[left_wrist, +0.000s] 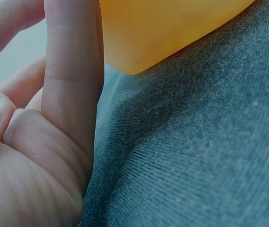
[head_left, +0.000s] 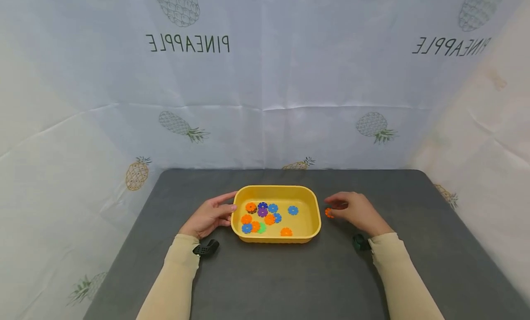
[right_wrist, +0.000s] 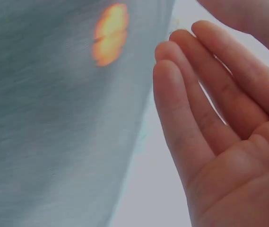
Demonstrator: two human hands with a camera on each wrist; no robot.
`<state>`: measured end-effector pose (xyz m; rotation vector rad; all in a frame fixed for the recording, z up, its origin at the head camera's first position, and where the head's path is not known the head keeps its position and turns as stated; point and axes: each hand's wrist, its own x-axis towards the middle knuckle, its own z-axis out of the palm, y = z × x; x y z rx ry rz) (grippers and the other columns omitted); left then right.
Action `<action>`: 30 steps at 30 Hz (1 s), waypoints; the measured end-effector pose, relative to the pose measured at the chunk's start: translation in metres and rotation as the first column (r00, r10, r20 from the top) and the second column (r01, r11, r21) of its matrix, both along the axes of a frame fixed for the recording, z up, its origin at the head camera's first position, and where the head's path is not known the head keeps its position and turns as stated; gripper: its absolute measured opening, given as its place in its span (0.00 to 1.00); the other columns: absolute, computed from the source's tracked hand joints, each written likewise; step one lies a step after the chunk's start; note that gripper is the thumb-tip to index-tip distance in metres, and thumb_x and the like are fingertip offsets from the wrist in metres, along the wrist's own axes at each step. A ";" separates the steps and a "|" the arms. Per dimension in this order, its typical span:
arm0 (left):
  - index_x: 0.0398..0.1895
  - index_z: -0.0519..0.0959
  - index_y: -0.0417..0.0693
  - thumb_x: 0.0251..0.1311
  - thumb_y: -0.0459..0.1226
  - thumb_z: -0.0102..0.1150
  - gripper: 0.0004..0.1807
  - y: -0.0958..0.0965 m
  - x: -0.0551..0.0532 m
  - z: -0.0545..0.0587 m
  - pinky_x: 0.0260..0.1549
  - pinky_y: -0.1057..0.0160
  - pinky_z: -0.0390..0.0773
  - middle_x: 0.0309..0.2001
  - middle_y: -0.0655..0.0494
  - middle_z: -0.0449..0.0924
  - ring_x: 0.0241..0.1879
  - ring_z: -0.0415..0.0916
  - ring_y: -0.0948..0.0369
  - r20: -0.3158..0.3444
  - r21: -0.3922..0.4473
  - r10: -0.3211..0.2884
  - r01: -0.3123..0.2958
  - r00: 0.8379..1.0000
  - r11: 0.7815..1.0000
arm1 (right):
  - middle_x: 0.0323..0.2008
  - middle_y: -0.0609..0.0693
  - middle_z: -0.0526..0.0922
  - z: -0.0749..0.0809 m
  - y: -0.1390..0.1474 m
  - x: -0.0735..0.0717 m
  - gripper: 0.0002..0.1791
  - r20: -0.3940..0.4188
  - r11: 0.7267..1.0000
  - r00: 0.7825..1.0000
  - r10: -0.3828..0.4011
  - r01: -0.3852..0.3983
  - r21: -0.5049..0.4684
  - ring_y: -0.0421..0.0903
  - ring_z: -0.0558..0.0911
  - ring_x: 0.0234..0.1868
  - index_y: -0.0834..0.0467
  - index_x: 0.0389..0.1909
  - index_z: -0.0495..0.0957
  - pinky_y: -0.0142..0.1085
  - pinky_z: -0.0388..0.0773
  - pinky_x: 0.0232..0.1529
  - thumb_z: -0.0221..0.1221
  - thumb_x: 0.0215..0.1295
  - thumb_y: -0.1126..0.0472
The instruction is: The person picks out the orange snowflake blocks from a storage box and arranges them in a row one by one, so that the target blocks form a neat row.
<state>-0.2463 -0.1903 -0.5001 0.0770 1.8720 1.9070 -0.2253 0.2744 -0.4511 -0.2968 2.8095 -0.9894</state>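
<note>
A yellow plastic basin (head_left: 275,240) stands on the dark table and holds several small notched discs in orange, blue, purple and green. My left hand (head_left: 211,216) grips its left rim, thumb over the edge and the other fingers along the outside. In the left wrist view the basin's yellow wall (left_wrist: 158,33) shows beyond the thumb. To the right of the basin, one orange notched disc (head_left: 329,212) lies on the table. My right hand (head_left: 356,212) hovers at that disc with fingers loosely bent. In the right wrist view the orange disc (right_wrist: 110,35) sits apart from the fingertips (right_wrist: 167,75).
The dark grey table (head_left: 265,283) ends at a pale cloth backdrop (head_left: 265,80) printed with pineapples. Inside the basin, most discs cluster at the left, with a blue disc (head_left: 293,210) and an orange disc (head_left: 286,231) farther right. Black bands circle both wrists.
</note>
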 end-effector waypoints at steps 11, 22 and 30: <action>0.84 0.66 0.56 0.72 0.43 0.71 0.40 0.000 0.000 0.003 0.38 0.65 0.90 0.41 0.51 0.87 0.31 0.83 0.61 0.014 0.003 0.009 -0.009 1.000 1.000 | 0.56 0.51 0.89 0.063 -0.064 -0.014 0.18 -0.019 0.943 0.950 0.311 -0.306 0.131 0.53 0.86 0.57 0.52 0.59 0.88 0.50 0.86 0.61 0.73 0.69 0.61; 0.84 0.67 0.56 0.72 0.43 0.71 0.40 -0.002 0.000 -0.002 0.38 0.65 0.90 0.39 0.52 0.87 0.31 0.83 0.61 0.023 0.037 0.008 -0.009 1.000 0.999 | 0.53 0.50 0.91 0.067 -0.133 -0.029 0.16 0.167 0.756 0.798 0.579 -0.603 0.256 0.51 0.85 0.55 0.54 0.56 0.89 0.45 0.85 0.61 0.73 0.69 0.62; 0.83 0.67 0.56 0.71 0.44 0.72 0.40 -0.004 -0.001 -0.002 0.38 0.65 0.90 0.40 0.50 0.86 0.31 0.82 0.61 0.000 0.042 -0.005 0.005 1.000 0.999 | 0.46 0.47 0.92 0.051 -0.161 -0.026 0.13 0.254 0.627 0.734 0.629 -0.673 0.393 0.41 0.83 0.44 0.53 0.52 0.91 0.40 0.85 0.57 0.72 0.68 0.65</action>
